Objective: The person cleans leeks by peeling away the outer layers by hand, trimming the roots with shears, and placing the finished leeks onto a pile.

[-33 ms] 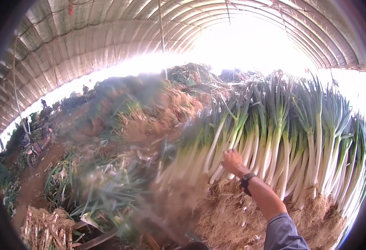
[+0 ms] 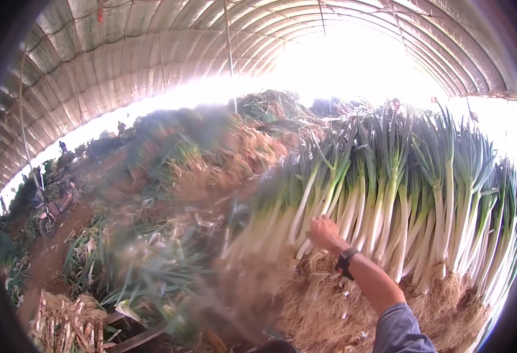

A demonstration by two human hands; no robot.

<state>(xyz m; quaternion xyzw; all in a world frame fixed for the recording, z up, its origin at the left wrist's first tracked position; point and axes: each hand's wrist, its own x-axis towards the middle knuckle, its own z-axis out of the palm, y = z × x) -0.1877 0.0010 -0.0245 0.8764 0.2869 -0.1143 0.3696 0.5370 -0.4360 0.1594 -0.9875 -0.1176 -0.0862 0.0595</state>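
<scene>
Long green onions [image 2: 390, 206] lean side by side in a dense row on the right, green leaves up, white stalks below. Brown, dusty roots [image 2: 329, 300] hang in a thick mat at their lower ends. My right hand [image 2: 326, 234] reaches up from the lower right to the white stalks at the left part of the row. Its fingers are curled closed against a stalk, which the hand partly hides. A dark watch [image 2: 346, 263] is on that wrist, below it a grey sleeve [image 2: 402, 329]. My left hand does not show.
Loose green onions [image 2: 146, 265] lie heaped at the left, partly blurred. A root-end bundle [image 2: 67, 323] sits at the lower left. More piles [image 2: 235, 147] rise behind. A scooter [image 2: 52, 209] and distant people [image 2: 121, 127] stand far left, under an arched tunnel roof [image 2: 170, 47].
My right hand has shifted slightly down and to the left along the white stalks, its wrist turning a little. The row of green onions looks the same.
</scene>
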